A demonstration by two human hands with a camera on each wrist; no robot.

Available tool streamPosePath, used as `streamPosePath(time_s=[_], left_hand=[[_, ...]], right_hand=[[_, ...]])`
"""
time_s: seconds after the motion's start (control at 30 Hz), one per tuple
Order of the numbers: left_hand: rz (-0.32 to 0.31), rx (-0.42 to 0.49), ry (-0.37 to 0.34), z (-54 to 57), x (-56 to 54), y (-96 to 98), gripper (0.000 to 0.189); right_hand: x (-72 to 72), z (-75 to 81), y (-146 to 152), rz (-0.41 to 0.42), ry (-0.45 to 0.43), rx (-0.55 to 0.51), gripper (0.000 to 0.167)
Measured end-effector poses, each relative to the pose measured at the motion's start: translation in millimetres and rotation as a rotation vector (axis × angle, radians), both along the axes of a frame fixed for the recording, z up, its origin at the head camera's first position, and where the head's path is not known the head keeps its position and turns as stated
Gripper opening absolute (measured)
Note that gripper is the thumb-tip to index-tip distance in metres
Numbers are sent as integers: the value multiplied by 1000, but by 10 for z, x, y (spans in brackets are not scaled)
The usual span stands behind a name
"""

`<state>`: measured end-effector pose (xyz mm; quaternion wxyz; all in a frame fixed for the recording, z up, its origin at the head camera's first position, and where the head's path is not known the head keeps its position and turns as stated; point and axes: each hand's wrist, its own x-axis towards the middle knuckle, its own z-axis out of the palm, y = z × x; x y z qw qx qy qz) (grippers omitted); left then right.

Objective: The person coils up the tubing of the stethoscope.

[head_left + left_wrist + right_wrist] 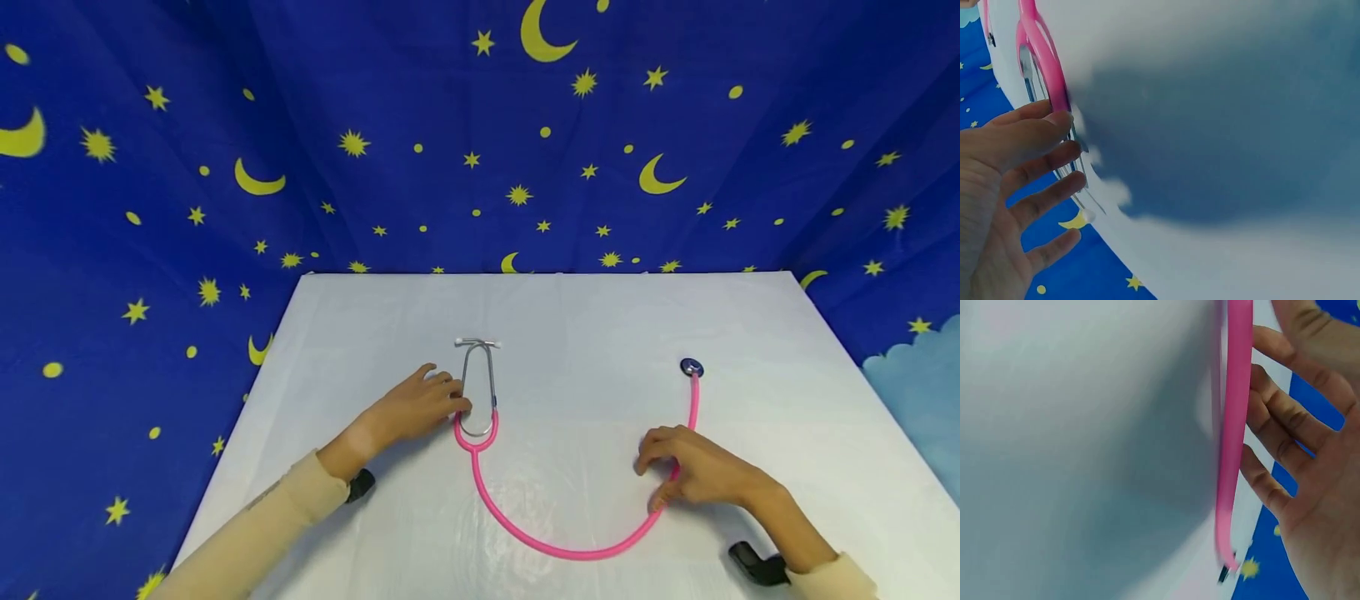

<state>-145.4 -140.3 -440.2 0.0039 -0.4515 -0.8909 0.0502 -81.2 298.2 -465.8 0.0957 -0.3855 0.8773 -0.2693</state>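
Observation:
A stethoscope with pink tubing (555,550) lies in a U-shaped curve on the white table. Its metal ear tubes (491,375) with white ear tips point to the back, and its round chest piece (692,367) rests at the far right. My left hand (420,404) pinches the left branch of the pink fork (1054,78) between thumb and index finger, where it meets the metal; the other fingers are spread. Over the right run of tubing (1236,412) hovers my right hand (701,467), its thumb tip right at the tube and its fingers loosely bent, apart from the thumb.
The white table (360,317) ends at a blue cloth (420,100) with yellow moons and stars, hung at the back and sides. Black wrist devices (753,562) show under both forearms. Cream sleeves (262,525) cover the arms.

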Motion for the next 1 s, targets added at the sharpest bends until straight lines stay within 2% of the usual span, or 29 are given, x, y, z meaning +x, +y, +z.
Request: streamPosePath(time_s=[0.17,0.3,0.5,0.73,1.0], left_hand=[[-28,-26,7,-9,-119,109,58],[-58,-51,-28,-7,-195,181,68],[-42,-107,-70,-4,-256,217,56],[-52,-157,-21,4,-276,226,48],[-117,-162,19,-16,-283,188,38]], right_hand=[[28,-29,185,3,-63,-91,32],[40,-64,244,24,-2,-96,40],[-26,-61,222,7,85,-53,40],[-85,-56,158,-45,53,4,29],[-110,-84,124,-26,139,-14,27]])
